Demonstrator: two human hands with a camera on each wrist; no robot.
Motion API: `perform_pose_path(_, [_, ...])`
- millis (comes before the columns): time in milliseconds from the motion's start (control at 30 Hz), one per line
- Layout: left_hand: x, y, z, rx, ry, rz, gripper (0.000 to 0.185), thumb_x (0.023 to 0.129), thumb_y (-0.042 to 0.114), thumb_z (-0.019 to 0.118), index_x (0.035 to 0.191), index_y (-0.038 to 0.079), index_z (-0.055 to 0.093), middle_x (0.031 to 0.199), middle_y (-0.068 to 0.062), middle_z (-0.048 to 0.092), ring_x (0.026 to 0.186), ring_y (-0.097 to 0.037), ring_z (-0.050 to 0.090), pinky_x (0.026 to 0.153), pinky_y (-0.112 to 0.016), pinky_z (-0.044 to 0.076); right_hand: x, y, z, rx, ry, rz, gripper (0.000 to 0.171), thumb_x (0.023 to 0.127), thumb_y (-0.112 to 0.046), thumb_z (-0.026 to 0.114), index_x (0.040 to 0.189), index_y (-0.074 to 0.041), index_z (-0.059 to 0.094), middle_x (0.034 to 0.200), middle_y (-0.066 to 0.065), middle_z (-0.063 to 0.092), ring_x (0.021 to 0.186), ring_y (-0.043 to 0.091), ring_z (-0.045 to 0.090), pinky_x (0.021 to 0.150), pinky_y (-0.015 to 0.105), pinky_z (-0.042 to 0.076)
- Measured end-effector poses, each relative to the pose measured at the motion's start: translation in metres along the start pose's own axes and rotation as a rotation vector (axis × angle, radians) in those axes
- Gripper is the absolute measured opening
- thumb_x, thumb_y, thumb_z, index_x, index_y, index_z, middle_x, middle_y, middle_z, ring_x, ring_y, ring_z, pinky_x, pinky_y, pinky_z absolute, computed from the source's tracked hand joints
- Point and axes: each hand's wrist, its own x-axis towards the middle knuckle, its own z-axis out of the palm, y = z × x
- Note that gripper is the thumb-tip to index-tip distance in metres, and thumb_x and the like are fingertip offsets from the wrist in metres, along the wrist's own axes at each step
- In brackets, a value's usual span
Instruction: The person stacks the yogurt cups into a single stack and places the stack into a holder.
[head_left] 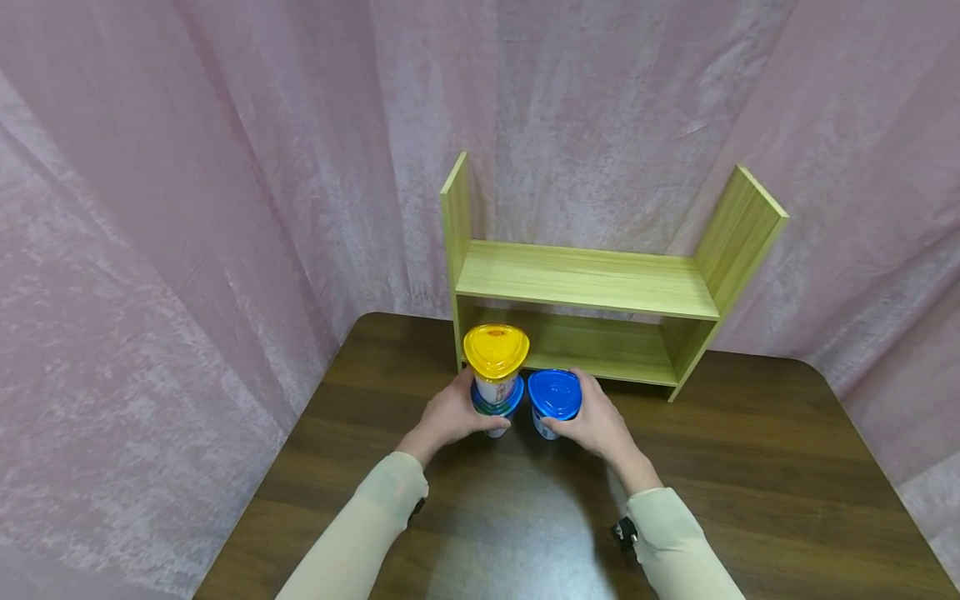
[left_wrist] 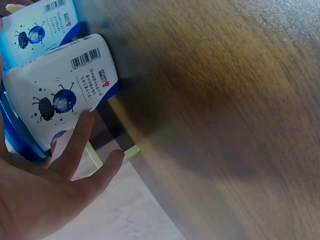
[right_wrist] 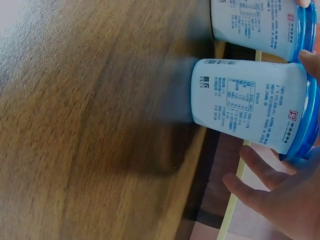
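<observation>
Left hand (head_left: 447, 414): grip curled around the left blue-lidded tub (head_left: 497, 410), thumb on the near side, at least one finger behind the lid on the far side; two other fingers stand apart from each other in the left wrist view. Right hand (head_left: 597, 422): grip closed about the right blue-lidded tub (head_left: 554, 395), thumb at the near side below the lid, fingers reaching round the far right.

Both tubs are upright, side by side, the left one just beside the right one. Each has a white body with printed text. Whether their bases bear on the worktop (head_left: 765, 467) cannot be confirmed. A yellow-lidded tub (head_left: 496, 354) sits upright on the lid of the left blue-lidded tub.

Beyond the tubs, a pale wooden shelf (head_left: 585, 277) stands at the far side of the worktop, with two boards between upright side panels. The tubs are in front of its left part. The worktop is dark brown wood grain. A pink curtain (head_left: 600, 108) hangs behind. Pale sleeves (head_left: 352, 533) cover both forearms.
</observation>
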Motion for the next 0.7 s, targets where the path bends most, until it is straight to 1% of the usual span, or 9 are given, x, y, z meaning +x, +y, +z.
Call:
perform_pose_path(100, [0.0005,-0.0008,0.0004,-0.003,0.003,0.005,0.097,0.074,0.050,0.089,0.149,0.018,0.036,0.141,-0.008,0.055,0.123,-0.028,0.058,0.104,-0.052,0.047,0.0002,-0.0004,0.0002,0.002,0.010,-0.001,0.103,0.074,-0.048,0.087,0.151,-0.005,0.033,0.144,0.022,0.046,0.119,0.044,0.056,0.095,0.063,0.050])
perform_pose_path(333, [0.0009,-0.0035,0.0028,-0.003,0.006,0.015,0.097,0.074,0.049,0.089,0.149,0.018,0.035,0.141,-0.008,0.055,0.123,-0.027,0.058,0.104,-0.052,0.047,-0.0014,0.0000,0.0016,-0.001,0.024,-0.005,0.103,0.073,-0.046,0.088,0.152,-0.008,0.034,0.145,0.020,0.047,0.118,0.043,0.056,0.094,0.062,0.050])
perform_pose_path(533, [0.0013,-0.0030,0.0026,-0.002,0.003,0.009,0.097,0.075,0.048,0.089,0.149,0.018,0.034,0.142,-0.008,0.054,0.124,-0.028,0.057,0.105,-0.052,0.046,-0.0025,0.0008,-0.0023,-0.010,0.061,-0.035,0.101,0.074,-0.045,0.087,0.150,-0.005,0.036,0.142,0.022,0.049,0.118,0.043,0.056,0.094,0.062,0.050])
perform_pose_path(700, [0.0021,-0.0041,0.0017,-0.005,-0.002,0.004,0.096,0.075,0.049,0.088,0.149,0.017,0.035,0.142,-0.008,0.054,0.123,-0.028,0.058,0.104,-0.052,0.046,-0.0011,-0.0002,-0.0059,-0.015,0.060,-0.019,0.101,0.074,-0.046,0.087,0.151,-0.006,0.035,0.144,0.022,0.048,0.120,0.043,0.056,0.095,0.062,0.049])
